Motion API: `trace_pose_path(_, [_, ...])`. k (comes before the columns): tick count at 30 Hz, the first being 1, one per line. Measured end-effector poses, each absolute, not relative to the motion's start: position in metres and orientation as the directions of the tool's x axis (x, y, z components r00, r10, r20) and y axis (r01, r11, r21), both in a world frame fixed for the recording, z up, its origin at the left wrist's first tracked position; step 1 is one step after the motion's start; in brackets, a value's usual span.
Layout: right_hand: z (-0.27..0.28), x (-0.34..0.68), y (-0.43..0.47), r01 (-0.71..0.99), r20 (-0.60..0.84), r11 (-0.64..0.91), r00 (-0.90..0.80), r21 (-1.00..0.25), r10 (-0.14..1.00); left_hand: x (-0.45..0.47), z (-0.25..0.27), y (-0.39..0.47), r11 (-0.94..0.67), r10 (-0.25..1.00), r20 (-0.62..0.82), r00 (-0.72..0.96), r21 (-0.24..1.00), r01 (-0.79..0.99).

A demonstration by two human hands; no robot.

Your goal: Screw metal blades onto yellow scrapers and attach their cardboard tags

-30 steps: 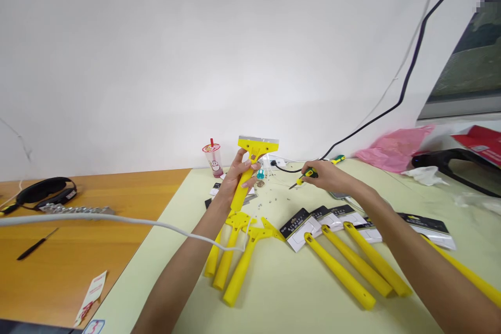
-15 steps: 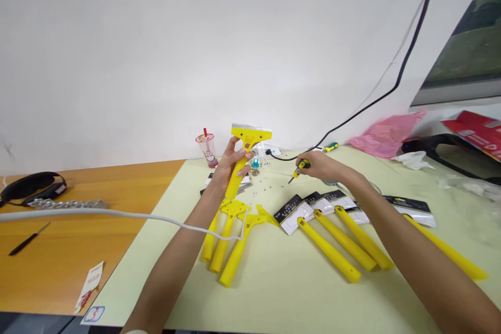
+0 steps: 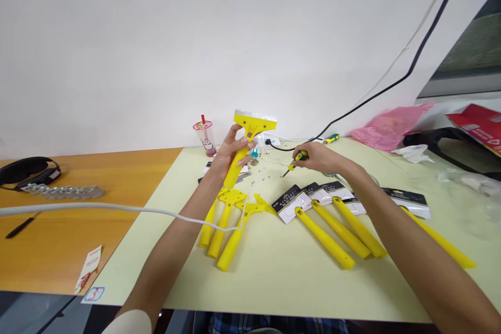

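My left hand (image 3: 231, 153) is wrapped round the handle of a yellow scraper (image 3: 254, 124), its wide head up and a pale strip along the top edge. In my right hand (image 3: 313, 156) is a screwdriver (image 3: 291, 167) with a green and yellow handle, its tip pointing down and left over the table. Small metal bits (image 3: 263, 178) lie scattered between the hands. Below my left hand rest more yellow scrapers (image 3: 230, 229), partly overlapping. Under my right forearm, yellow handles (image 3: 324, 238) lie in a row against black and white packages (image 3: 290, 204).
A cup with a red straw (image 3: 205, 138) stands by the wall. A white cable (image 3: 117, 208) crosses over my left forearm. A second screwdriver (image 3: 332, 139), a pink bag (image 3: 385, 128) and a black cable (image 3: 391, 86) are at the back right. Headphones (image 3: 29, 172) lie on the left wooden table.
The camera view has shifted, with the table's near edge now showing. Both hands keep their holds; the screwdriver has moved slightly left in view, and the scraper slightly up and right.
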State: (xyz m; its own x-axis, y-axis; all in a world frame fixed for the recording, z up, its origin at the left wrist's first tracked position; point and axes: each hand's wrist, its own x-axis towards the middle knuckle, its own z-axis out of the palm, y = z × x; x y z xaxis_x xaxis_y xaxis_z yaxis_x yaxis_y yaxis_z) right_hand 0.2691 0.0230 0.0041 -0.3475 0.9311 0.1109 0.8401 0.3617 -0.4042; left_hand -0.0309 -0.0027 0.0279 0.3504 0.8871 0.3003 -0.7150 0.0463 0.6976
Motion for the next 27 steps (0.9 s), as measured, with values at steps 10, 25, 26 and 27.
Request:
trace_pose_path(10, [0.019, 0.266, 0.012, 0.836, 0.173, 0.367, -0.323, -0.408, 0.93, -0.032, 0.028, 0.001, 0.068, 0.889, 0.28, 0.362, 0.702, -0.709])
trace_pose_path(25, [0.076, 0.254, -0.053, 0.637, 0.434, 0.493, -0.263, -0.592, 0.862, -0.043, -0.02, -0.01, 0.458, 0.883, -0.234, 0.406, 0.615, -0.642])
trace_pose_path(26, [0.077, 0.25, -0.057, 0.615, 0.442, 0.511, -0.277, -0.6, 0.853, -0.048, -0.027, -0.017, 0.481, 0.872, -0.248, 0.422, 0.591, -0.648])
trace_pose_path(27, [0.076, 0.245, -0.06, 0.597, 0.449, 0.529, -0.293, -0.603, 0.844, -0.053, -0.033, -0.024, 0.496, 0.864, -0.25, 0.437, 0.573, -0.652])
